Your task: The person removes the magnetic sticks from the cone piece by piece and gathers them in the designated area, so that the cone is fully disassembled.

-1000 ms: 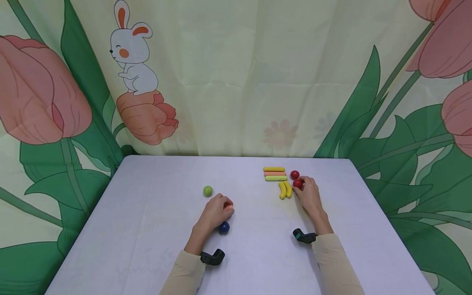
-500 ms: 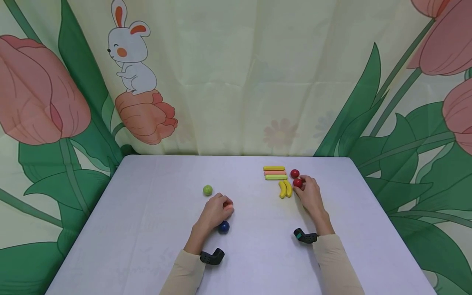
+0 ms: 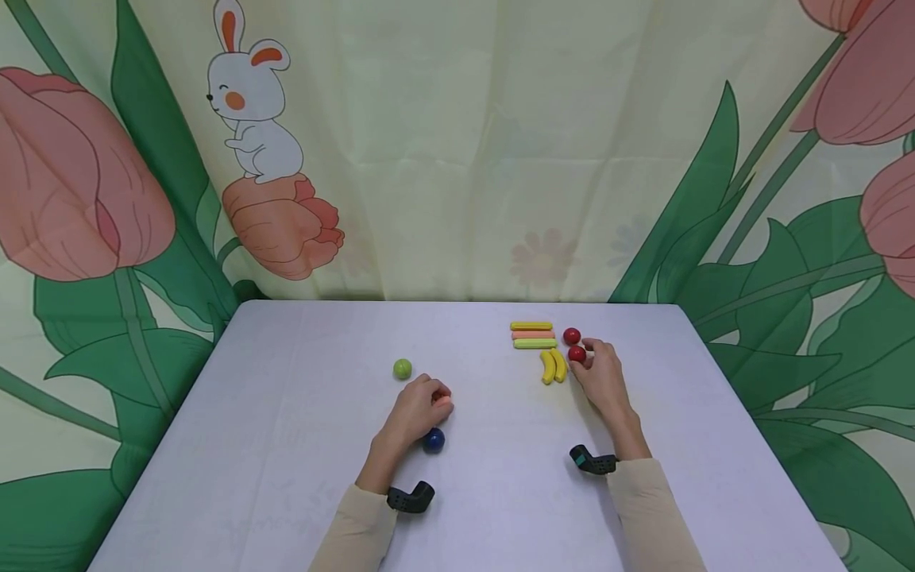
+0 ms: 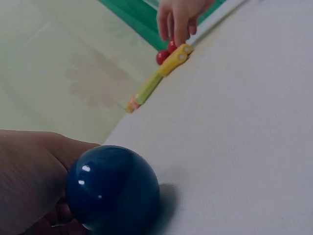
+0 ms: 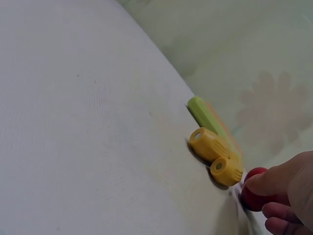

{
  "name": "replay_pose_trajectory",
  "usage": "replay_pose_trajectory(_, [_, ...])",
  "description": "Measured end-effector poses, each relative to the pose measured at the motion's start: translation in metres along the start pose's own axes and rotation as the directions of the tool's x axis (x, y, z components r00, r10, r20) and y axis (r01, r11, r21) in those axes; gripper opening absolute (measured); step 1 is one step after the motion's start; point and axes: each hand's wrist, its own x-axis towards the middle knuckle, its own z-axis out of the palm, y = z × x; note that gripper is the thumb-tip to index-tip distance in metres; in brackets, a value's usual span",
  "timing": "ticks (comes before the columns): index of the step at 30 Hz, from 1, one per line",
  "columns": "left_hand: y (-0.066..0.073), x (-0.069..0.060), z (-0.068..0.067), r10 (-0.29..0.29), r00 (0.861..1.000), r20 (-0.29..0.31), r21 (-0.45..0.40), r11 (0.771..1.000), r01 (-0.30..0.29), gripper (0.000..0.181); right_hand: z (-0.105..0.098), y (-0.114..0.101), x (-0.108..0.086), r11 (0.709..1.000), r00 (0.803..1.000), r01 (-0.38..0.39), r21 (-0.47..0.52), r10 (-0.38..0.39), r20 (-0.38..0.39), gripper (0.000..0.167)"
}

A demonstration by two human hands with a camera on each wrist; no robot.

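My right hand [image 3: 602, 380] pinches a red ball [image 3: 577, 354] between thumb and fingers, just in front of another red ball [image 3: 572, 336]. Two small toy bananas [image 3: 554, 367] lie left of it, below a stack of yellow, pink and light green sticks [image 3: 534, 344] set side by side. My left hand [image 3: 416, 411] rests on the table with fingers loosely curled; no held thing shows. A shiny dark blue ball [image 3: 433, 441] sits by its thumb side, large in the left wrist view. Beyond the left hand lies a green ball [image 3: 403, 369].
A white-covered table [image 3: 286, 445] fills the lower view. Behind its far edge hangs a curtain [image 3: 429, 159] printed with tulips and a rabbit. Black wrist devices [image 3: 411, 498] sit on both wrists, by beige sleeves [image 3: 654, 508].
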Motion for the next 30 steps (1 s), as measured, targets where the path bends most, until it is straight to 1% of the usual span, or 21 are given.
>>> replay_pose_trajectory(4, [0.000,-0.001,-0.004,-0.004,1.000,0.026,-0.011,1.000,0.005,0.023,-0.004,-0.005,-0.003,1.000,1.000,0.010,0.003,-0.010,-0.027,0.058])
replay_pose_trajectory(8, [0.001,-0.002,-0.010,-0.033,0.997,0.066,0.007,0.999,0.033,0.028,-0.008,-0.011,-0.006,1.000,0.998,0.026,0.002,-0.026,-0.051,0.058])
replay_pose_trajectory(11, [0.003,-0.004,-0.015,-0.060,0.995,0.084,0.034,0.998,0.057,0.028,-0.010,-0.018,-0.010,0.999,0.996,0.045,0.003,-0.045,-0.075,0.057])
replay_pose_trajectory(14, [0.004,-0.005,-0.020,-0.071,0.993,0.098,0.047,0.997,0.067,0.027,-0.010,-0.026,-0.014,0.998,0.994,0.061,0.010,-0.060,-0.093,0.056])
replay_pose_trajectory(17, [0.004,-0.006,-0.022,-0.079,0.989,0.123,0.059,0.996,0.072,0.026,-0.009,-0.035,-0.018,0.997,0.992,0.076,0.012,-0.075,-0.102,0.056])
replay_pose_trajectory(20, [0.005,-0.007,-0.022,-0.091,0.986,0.141,0.069,0.994,0.082,0.025,-0.006,-0.042,-0.021,0.995,0.991,0.096,0.018,-0.094,-0.096,0.056])
replay_pose_trajectory(25, [0.006,-0.007,-0.019,-0.056,0.991,0.123,0.083,0.995,0.046,0.020,0.001,-0.051,-0.026,0.991,0.990,0.131,0.028,-0.129,-0.057,0.053])
replay_pose_trajectory(30, [0.008,-0.005,-0.016,0.034,0.996,0.083,0.109,0.993,-0.043,0.018,0.010,-0.057,-0.031,0.985,0.985,0.169,0.039,-0.167,-0.044,0.051])
